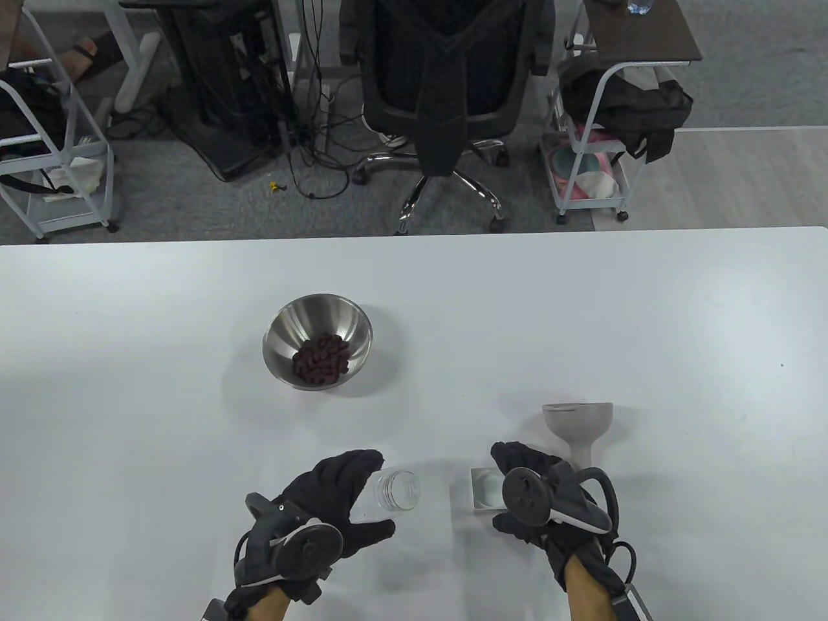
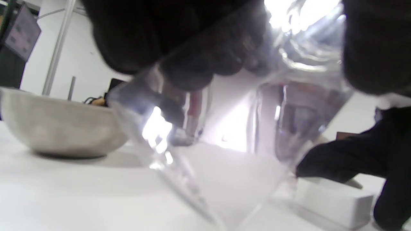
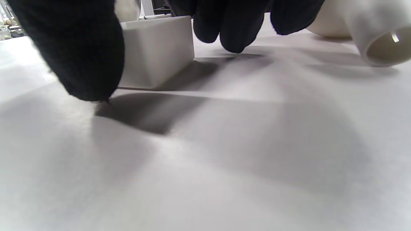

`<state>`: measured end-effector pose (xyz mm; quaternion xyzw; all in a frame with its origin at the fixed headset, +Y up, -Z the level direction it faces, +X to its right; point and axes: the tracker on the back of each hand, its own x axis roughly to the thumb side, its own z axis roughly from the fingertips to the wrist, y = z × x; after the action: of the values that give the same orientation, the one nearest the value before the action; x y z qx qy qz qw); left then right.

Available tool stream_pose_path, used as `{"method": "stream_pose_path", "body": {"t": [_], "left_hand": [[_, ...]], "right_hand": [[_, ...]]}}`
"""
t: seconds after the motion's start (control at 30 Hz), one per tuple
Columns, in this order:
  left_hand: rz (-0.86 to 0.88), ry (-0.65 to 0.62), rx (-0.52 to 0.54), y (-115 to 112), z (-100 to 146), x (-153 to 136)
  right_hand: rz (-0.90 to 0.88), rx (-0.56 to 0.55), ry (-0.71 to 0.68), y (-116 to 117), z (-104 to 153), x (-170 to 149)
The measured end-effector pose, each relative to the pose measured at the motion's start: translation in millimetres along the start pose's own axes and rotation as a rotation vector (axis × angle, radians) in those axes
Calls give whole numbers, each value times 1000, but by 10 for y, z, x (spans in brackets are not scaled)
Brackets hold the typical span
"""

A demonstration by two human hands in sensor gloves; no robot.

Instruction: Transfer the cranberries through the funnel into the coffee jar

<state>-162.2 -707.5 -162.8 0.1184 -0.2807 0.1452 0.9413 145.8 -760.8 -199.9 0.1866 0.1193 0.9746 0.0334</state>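
A steel bowl holds dark red cranberries at the table's middle left; the bowl also shows in the left wrist view. My left hand grips the clear, open glass jar between fingers and thumb; up close the jar looks tilted. A white square lid lies right of the jar. My right hand is spread over the lid, thumb in front and fingers behind, not clearly gripping it. The grey funnel lies on its side just beyond my right hand, spout toward me.
The white table stretches wide around the objects. An office chair and wire carts stand on the floor beyond the far edge.
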Motion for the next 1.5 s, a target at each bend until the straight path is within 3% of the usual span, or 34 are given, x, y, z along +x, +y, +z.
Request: {"method": "stream_pose_path", "body": {"t": [0.5, 1.03, 1.5], "left_hand": [[437, 37, -162, -353, -251, -80], [563, 91, -241, -544, -362, -180], [555, 102, -266, -586, -346, -210]], "right_hand": [[-57, -109, -72, -224, 120, 91], [-90, -146, -95, -259, 119, 75], [-95, -170, -90, -258, 120, 76]]}}
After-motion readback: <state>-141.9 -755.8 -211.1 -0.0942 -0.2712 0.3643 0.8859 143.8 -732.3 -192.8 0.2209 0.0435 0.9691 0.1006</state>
